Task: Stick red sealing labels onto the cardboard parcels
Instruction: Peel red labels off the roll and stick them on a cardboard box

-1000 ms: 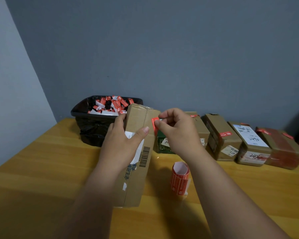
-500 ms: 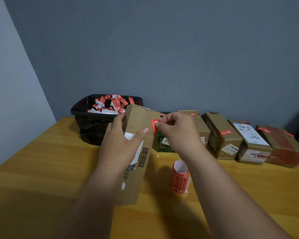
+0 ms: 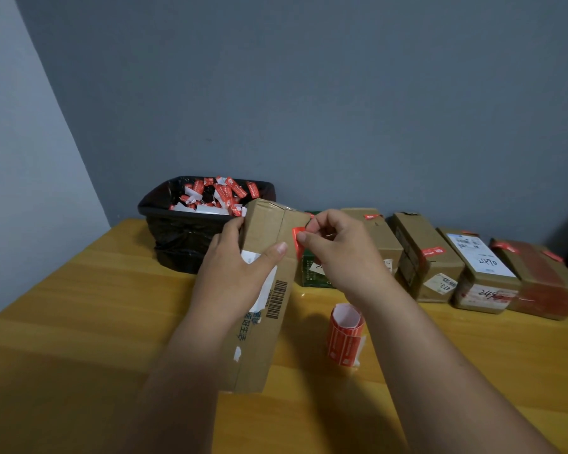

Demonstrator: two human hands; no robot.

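Two bare forearms reach in from the near edge over the yellow wooden worktop (image 3: 63,322). Nearest the viewer, the long brown cardboard parcel (image 3: 269,290) stands tilted on its lower end, raised, I judge, so its far end faces the working hand. The left hand (image 3: 233,273) grips it around the upper part, fingers curled behind and thumb pressed across the front (steadying it). Just beside it, the small roll of red labels (image 3: 345,335) stands upright on the worktop, within reach for the next piece. The right hand (image 3: 338,253) pinches a red sealing label (image 3: 297,239) at the parcel's upper right edge, fingertips together on it. Farther back sit a black-lined bin of red and white scraps (image 3: 207,214) and a row of brown parcels (image 3: 430,253), several showing red labels.
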